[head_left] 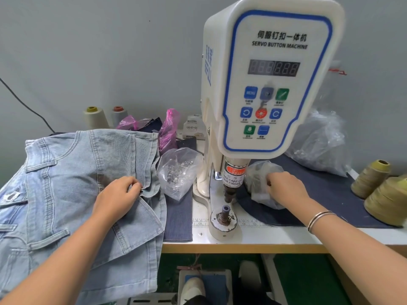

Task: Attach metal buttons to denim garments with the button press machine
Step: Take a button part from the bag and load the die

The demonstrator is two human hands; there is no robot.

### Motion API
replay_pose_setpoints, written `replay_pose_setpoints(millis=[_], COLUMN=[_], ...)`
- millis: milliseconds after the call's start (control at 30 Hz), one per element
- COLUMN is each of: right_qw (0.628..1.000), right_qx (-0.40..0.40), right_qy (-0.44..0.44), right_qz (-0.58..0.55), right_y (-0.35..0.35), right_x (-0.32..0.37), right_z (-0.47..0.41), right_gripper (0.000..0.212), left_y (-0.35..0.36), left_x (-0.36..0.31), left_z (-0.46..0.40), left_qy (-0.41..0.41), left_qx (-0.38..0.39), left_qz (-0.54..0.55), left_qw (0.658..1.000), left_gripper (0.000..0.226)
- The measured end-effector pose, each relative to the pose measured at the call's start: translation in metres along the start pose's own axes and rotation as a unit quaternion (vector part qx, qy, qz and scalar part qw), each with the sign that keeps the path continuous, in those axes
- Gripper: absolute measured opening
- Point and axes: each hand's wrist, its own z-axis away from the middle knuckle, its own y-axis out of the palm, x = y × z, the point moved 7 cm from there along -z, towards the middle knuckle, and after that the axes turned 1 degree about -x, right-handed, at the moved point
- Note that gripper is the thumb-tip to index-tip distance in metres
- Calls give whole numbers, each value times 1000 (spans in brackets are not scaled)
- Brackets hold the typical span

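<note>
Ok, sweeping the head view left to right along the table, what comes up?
Light blue denim garment → left hand → clear plastic bag of metal buttons → white button press machine → right hand → olive thread cones.

The button press machine (262,89) is standing at the middle of the table (264,238), its lower die (224,213) lying directly below the punch (229,194). Denim garments (72,183) are lying to its left, under the left hand (119,194). A bag of buttons (178,172) is sitting between garments and machine. The right hand (284,186) is reaching into a bag (259,179) just right of the punch. Thread cones (378,190) are standing at the far right.
</note>
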Motion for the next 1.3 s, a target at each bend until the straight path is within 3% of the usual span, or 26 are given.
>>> replay_pose_setpoints(millis=[267,500,633,733,900,1100,1300], right_qw=[997,993,999,995,987,998,974], right_qx=[-27,-1,6,91,123,12,-118], right_qy=[-22,-15,-5,27,14,9,5], right_qz=[-68,-121,-36,34,100,-61,-195], right_y=[-4,-2,-5,-1,-1,2,-15], right_x=[-3,-10,-5,3,11,-4,-30], right_z=[4,8,8,7,3,3,11], right_gripper=[20,14,22,30,33,17,17], left_y=[-1,-3,-7,-3,16,34,32], left_x=[-4,-10,-46,-85,-114,-92,-92], left_z=[3,4,14,26,31,33,33], left_qy=[11,33,169,269,309,276,264], left_qx=[10,8,-41,-64,-53,-17,-21], left_qz=[10,22,-33,-74,-110,-147,-128], left_qw=[1000,999,984,958,943,950,956], left_gripper=[22,15,19,22,33,32,33])
